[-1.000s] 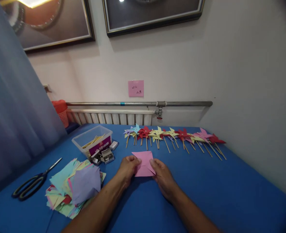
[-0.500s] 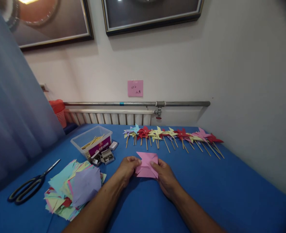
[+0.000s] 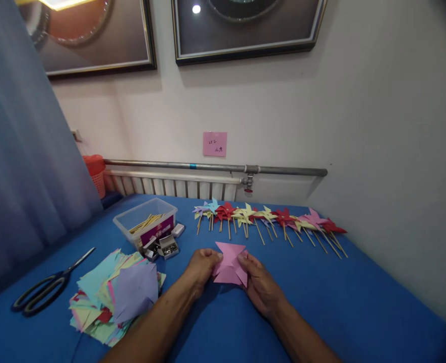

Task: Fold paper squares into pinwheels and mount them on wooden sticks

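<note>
A square of pink paper point(image 3: 230, 264), with cuts running in from its corners, is held over the blue tabletop between my two hands. My left hand point(image 3: 202, 267) pinches its left side between thumb and fingers. On the opposite side my right hand point(image 3: 260, 280) grips the edge, thumb on top and fingers beneath. A stack of coloured paper squares point(image 3: 135, 292), a lilac one on top, lies left of my left forearm. Behind it stand small boxes of metal pins point(image 3: 169, 248). Several finished paper pinwheels point(image 3: 245, 214) on sticks lie in a row beyond my hands.
Black-handled scissors point(image 3: 51, 287) lie at the left of the blue table point(image 3: 343, 312). A clear plastic box point(image 3: 143, 222) holds thin wooden sticks. A radiator point(image 3: 170, 186) and pipe point(image 3: 215, 167) run along the wall behind. A blue curtain point(image 3: 29, 141) hangs at the left.
The view has tilted up slightly. Both hands still hold the pink paper; its cut edges now stand a little more apart and the right thumb has shifted slightly.
</note>
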### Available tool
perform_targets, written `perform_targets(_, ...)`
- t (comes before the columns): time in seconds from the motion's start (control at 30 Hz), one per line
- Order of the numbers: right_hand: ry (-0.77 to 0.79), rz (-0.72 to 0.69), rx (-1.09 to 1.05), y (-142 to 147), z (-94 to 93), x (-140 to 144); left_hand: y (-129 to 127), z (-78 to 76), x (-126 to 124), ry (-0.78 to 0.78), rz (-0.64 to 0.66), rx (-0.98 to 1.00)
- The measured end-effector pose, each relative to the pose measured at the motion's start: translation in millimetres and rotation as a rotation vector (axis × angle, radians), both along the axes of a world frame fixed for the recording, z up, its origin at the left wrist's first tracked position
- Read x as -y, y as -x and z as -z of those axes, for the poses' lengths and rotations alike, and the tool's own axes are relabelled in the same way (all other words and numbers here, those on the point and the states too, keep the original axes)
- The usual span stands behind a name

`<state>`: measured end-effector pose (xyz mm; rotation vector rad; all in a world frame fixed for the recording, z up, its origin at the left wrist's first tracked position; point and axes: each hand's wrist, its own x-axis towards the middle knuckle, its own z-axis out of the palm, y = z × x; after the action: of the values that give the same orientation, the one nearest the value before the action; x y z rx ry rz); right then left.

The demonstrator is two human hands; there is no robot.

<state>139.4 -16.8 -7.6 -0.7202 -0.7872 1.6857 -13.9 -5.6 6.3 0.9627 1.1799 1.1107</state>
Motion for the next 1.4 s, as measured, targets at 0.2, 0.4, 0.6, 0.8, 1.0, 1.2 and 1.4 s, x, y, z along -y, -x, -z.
perform_targets(0.2,0.001,0.092,0.039,5,4.4,0,1,1.6,-3,-0.059,-0.006,0.031)
perform_targets(0.4,0.016,0.223,0.009,3,8.9,-4,-2,9.3,-7,-0.106,0.009,0.042)
perform_targets(0.6,0.022,0.205,0.053,-1,9.3,-2,-6,17.9,-7,-0.195,0.028,-0.105)
perform_targets(0.8,-0.033,0.181,0.054,4,10.0,-3,-5,13.4,-5,-0.195,-0.029,-0.155)
perform_targets(1.0,0.022,0.25,0.229,6,17.3,-4,-6,19.0,-5,-0.251,-0.074,-0.217)
perform_targets(1.2,-0.051,0.204,0.133,6,13.6,-2,-5,8.7,-4,-0.229,-0.065,-0.168)
perform_targets(1.4,-0.05,0.108,0.107,4,1.8,2,2,0.4,-5,-0.181,0.0,-0.124)
